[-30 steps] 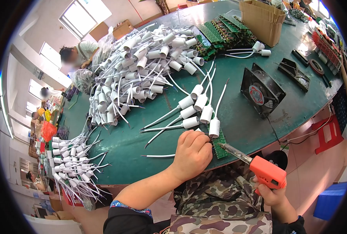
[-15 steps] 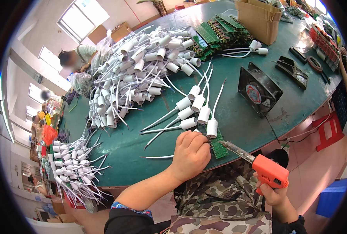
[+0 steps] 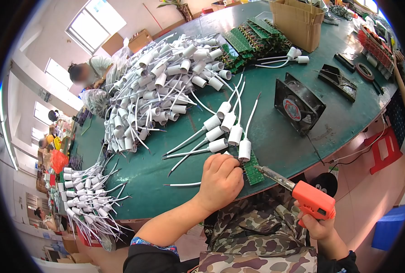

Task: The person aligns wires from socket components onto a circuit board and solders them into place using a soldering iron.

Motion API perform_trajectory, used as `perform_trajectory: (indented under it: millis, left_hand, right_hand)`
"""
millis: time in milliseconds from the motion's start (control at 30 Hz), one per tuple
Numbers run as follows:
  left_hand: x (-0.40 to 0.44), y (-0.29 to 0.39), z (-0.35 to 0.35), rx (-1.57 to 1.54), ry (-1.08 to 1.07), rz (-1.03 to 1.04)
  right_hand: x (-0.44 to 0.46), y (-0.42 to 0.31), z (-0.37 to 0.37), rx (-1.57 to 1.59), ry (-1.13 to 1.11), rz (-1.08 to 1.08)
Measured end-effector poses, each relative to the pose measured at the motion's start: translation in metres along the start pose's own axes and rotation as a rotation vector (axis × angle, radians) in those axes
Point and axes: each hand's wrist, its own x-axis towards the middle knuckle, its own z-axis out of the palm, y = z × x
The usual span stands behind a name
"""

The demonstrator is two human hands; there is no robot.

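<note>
My right hand [image 3: 318,226] is wrapped round the handle of a red soldering gun [image 3: 314,200]. Its metal tip points left, at the right edge of a green circuit board [image 3: 254,169]; I cannot tell whether they touch. Beside the board's left edge, my left hand [image 3: 220,178] is closed with its fingers curled. A bit of a white wired cylinder [image 3: 228,153] shows past its knuckles, and a white cable [image 3: 184,184] comes out on its left; the grip itself is hidden. Just above stand several more white cylinders with wires, one [image 3: 244,150] overlapping the board's top.
A big heap of white wired cylinders [image 3: 161,82] covers the table's far left, with a smaller pile [image 3: 86,195] at the left edge. Stacked circuit boards [image 3: 252,38], a cardboard box [image 3: 298,25], a black fan [image 3: 299,104] and a black tray [image 3: 339,83] stand beyond. A person [image 3: 91,73] sits opposite.
The whole view has shifted slightly to the left. Both hands, the soldering gun and the board keep nearly the same places relative to each other.
</note>
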Motion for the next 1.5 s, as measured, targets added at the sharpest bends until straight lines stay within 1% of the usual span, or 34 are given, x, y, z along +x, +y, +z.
perform_trajectory:
  millis: [300, 433, 633, 800, 867, 933, 1033, 1233, 1500]
  left_hand:
    - [0.0, -0.003, -0.005, -0.113, -0.026, -0.011]
    - [0.002, -0.004, -0.008, -0.172, -0.045, -0.01]
    - [0.003, -0.004, -0.005, -0.165, -0.025, -0.017]
    - [0.01, 0.0, -0.005, -0.094, -0.027, -0.021]
    - [0.011, 0.001, -0.004, -0.077, -0.024, -0.02]
    - [0.01, 0.001, -0.003, -0.075, -0.026, -0.021]
    - [0.01, 0.002, -0.003, -0.088, -0.027, -0.019]
    - [0.01, 0.002, -0.002, -0.091, -0.017, -0.022]
    - [0.01, 0.001, -0.002, -0.107, -0.014, -0.029]
  right_hand:
    - [-0.002, 0.001, -0.005, -0.021, -0.022, -0.009]
    - [-0.002, 0.002, -0.002, 0.014, 0.001, -0.02]
    - [-0.004, 0.006, -0.004, -0.003, -0.002, -0.031]
    - [-0.004, 0.006, -0.001, 0.019, -0.002, -0.005]
    - [-0.004, 0.003, 0.0, 0.064, 0.012, 0.043]
    - [-0.002, -0.005, 0.004, 0.158, 0.047, 0.142]
    - [-0.007, 0.0, 0.006, 0.17, 0.067, 0.141]
    - [0.01, -0.012, 0.009, 0.1, -0.042, 0.09]
    - [0.014, -0.01, 0.011, 0.079, -0.062, 0.018]
